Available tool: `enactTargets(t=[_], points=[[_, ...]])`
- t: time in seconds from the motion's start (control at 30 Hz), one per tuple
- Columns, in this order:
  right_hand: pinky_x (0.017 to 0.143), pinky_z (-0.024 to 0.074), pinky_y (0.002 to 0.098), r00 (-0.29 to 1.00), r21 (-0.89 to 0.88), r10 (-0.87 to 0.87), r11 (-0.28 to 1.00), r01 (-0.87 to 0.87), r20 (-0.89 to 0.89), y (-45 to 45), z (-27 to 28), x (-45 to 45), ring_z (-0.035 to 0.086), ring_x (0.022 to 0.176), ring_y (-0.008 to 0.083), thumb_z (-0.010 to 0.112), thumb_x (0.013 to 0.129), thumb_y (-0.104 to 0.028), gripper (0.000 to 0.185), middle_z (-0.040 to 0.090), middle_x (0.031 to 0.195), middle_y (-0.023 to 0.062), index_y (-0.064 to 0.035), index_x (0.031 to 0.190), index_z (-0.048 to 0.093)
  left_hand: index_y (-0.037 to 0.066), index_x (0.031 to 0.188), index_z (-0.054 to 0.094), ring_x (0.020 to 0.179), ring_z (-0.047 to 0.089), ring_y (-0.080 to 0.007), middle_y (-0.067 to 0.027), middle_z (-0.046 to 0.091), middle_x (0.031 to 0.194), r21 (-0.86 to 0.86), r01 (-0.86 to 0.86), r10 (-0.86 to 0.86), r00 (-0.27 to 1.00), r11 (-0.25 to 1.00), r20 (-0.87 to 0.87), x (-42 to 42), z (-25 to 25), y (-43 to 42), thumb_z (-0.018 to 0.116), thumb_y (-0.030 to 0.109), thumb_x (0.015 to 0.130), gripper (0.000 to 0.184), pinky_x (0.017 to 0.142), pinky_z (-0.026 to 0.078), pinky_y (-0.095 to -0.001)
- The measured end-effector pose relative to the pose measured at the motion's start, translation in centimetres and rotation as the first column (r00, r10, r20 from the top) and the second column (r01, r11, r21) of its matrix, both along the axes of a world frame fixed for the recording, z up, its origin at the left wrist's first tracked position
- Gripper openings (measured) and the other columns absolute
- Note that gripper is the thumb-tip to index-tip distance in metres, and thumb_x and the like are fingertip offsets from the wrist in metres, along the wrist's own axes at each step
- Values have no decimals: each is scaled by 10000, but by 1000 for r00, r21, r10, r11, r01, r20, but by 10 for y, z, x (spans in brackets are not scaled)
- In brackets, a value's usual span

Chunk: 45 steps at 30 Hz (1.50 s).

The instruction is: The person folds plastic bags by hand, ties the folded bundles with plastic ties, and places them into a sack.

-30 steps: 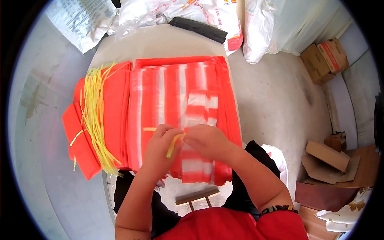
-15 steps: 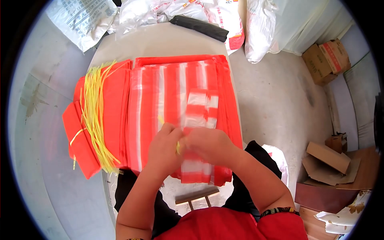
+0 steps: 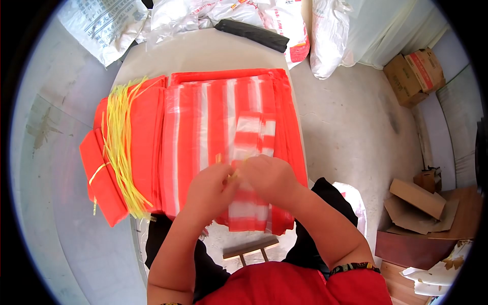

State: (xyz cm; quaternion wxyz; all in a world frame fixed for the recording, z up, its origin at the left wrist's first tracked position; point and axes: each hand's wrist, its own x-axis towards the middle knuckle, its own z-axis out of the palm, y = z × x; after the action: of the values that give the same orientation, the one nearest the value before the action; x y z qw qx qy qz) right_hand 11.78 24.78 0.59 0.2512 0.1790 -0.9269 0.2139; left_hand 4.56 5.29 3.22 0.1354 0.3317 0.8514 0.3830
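Observation:
A folded bundle of red-and-white striped plastic bags (image 3: 255, 133) lies on a wide stack of the same striped bags (image 3: 195, 117). Over the bundle's middle, my left hand (image 3: 209, 187) is closed on a yellow strip (image 3: 218, 158), one end poking up past the fingers. Right beside it, my right hand (image 3: 270, 179) is closed at the same strip, its fingertips near the left thumb. Both hands partly cover the strip, so how it runs around the bundle is hidden. Many loose yellow strips (image 3: 121, 147) lie across red bags (image 3: 147, 132) on the left.
A folded red bundle (image 3: 104, 178) tied with yellow strip sits at the table's left edge. A black rolled item (image 3: 252, 35) lies at the back of the table (image 3: 178, 51), by white printed sacks (image 3: 284, 20). Cardboard boxes (image 3: 419, 208) stand at the right; a wooden stool (image 3: 251, 248) is below.
My right hand has shifted slightly up and right, away from the left hand. My left hand has risen a little, and the yellow strip's upper end has moved right.

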Motion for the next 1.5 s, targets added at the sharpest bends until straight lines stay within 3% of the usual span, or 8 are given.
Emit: enactTargets(t=[0.23,0.53,0.6,0.7,0.8,0.9,1.33,1.5], points=[[745,581,379,919,-145,-94,976,160,384,2,7,0,693,860,275,726,912,-94,304,657,1029,71,-100,1216,731,7,1043,665,842,640,-354,-151,621,912,69,73,-66,994,995,-86,-5,-3,-4,675,51,968,87,718,500,-424],[748,582,395,983,-10,-11,1000,13,181,2,9,-1,689,877,287,776,876,-107,435,669,963,60,-150,1306,726,-11,1076,663,803,598,-244,-106,590,855,293,-19,-22,991,956,136,-4,-15,0,623,57,1039,87,743,486,-371],[778,582,399,989,-127,-20,991,39,149,5,12,-2,691,920,294,780,871,-93,411,688,999,67,-127,1279,743,-15,1089,666,795,593,-219,-94,589,842,365,-112,36,977,924,210,-4,-20,0,626,57,1043,95,740,485,-367],[823,578,408,984,-271,-61,957,105,166,14,12,-3,684,980,295,780,869,-73,345,705,1038,83,-100,1212,773,-17,1050,695,805,615,-258,-105,609,855,115,-258,201,911,959,360,-16,-12,-5,666,85,1019,110,748,501,-384],[882,563,416,959,-262,-107,949,178,261,27,8,3,662,1047,307,734,931,-75,242,707,1094,105,-63,1169,780,-10,979,724,832,628,-310,-123,624,866,-70,-196,184,971,978,-152,-23,-19,-11,713,130,983,141,741,514,-421],[868,561,414,954,-148,-183,964,222,239,37,3,6,657,1031,305,746,903,-67,230,700,1066,104,-62,1128,792,-2,873,734,857,628,-343,-136,619,855,-174,-243,151,894,954,-421,-25,-35,-13,765,193,933,205,724,515,-453],[765,544,421,919,-122,-206,958,259,338,50,19,15,646,904,313,726,904,-112,84,641,948,91,-31,883,736,12,679,708,825,609,-305,-108,580,798,-222,-157,47,900,962,-434,-9,-34,0,764,158,877,252,704,511,-455],[693,524,329,825,-628,91,697,347,558,31,11,4,649,795,154,685,995,-175,194,704,965,50,0,933,741,15,668,706,816,609,-303,-108,577,788,-201,-147,45,898,968,-438,-7,-34,4,759,156,877,258,698,510,-455]])
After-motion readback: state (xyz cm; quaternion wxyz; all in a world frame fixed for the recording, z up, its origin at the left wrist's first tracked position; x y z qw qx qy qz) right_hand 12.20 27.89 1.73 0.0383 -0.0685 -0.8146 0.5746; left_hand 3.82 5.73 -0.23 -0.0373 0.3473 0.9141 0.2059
